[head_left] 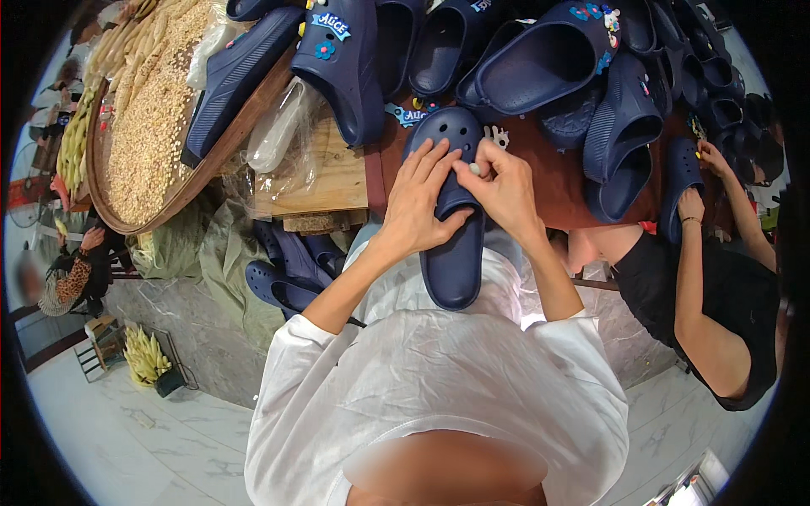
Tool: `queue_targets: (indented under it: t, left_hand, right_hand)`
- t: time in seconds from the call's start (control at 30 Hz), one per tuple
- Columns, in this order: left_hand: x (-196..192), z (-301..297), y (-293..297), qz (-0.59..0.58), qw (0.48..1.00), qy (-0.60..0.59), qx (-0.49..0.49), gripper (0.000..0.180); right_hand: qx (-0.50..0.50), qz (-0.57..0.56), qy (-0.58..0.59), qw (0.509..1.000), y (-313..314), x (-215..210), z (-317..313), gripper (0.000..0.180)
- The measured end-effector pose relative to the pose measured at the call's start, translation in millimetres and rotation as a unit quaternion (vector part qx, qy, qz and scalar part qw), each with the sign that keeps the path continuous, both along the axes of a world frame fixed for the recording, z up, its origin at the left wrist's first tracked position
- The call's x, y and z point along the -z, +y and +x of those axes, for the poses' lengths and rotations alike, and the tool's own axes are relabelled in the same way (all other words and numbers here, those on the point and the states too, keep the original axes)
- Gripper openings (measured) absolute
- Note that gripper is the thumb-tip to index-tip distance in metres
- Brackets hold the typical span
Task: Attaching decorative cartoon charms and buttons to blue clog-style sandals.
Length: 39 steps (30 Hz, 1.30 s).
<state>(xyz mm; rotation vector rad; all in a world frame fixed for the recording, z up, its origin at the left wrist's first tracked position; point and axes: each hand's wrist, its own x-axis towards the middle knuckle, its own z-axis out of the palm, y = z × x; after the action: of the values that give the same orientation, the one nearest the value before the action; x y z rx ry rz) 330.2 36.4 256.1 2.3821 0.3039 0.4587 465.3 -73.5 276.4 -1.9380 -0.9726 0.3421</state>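
A navy blue clog (453, 270) with holes in its toe lies in front of me, toe pointing away and heel towards my body. My left hand (418, 202) grips its left side, with the fingers laid over the upper and the thumb near the foot opening. On the right side of the upper, my right hand (506, 187) pinches a small pale charm (474, 169) against the clog; its shape is mostly covered by the fingers. Beyond the toe lie a blue nameplate charm (408, 114) and a white figure charm (498, 137).
Navy clogs (540, 59) with charms crowd the table's far side. At left stand a wooden board (316, 173) and a round tray (99, 190) of pale grain. More clogs (283, 282) sit below. A co-worker (717, 278) at right handles another clog (680, 173).
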Motion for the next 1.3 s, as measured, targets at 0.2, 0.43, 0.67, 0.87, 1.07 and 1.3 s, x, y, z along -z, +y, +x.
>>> queue_targets:
  t: [0.2, 0.43, 0.67, 0.87, 1.07, 1.3]
  left_hand:
    - [-1, -10, 9, -0.073, 0.995, -0.046, 0.052, 0.085]
    - [5, -34, 30, -0.118, 0.99, -0.044, 0.069, 0.059]
    - [16, -43, 34, -0.115, 0.987, -0.07, 0.087, 0.048]
    - [20, -46, 24, -0.12, 0.984, -0.098, 0.093, 0.042]
    - [41, -46, 9, -0.166, 0.97, -0.173, 0.027, 0.032]
    - [48, -11, -11, -0.488, 0.796, -0.31, -0.178, 0.021]
  right_hand:
    - [0.125, -0.083, -0.02, 0.988, -20, 32, 33, 0.042]
    - [0.1, 0.017, 0.053, 0.993, -37, 21, 17, 0.038]
    - [-0.003, -0.01, 0.066, 0.998, -42, 13, -32, 0.046]
    - [0.058, 0.014, 0.064, 0.996, -41, 27, -43, 0.046]
    - [0.05, 0.046, 0.013, 0.998, -41, 37, -47, 0.048]
    - [0.063, 0.058, 0.015, 0.996, -44, 42, -46, 0.048]
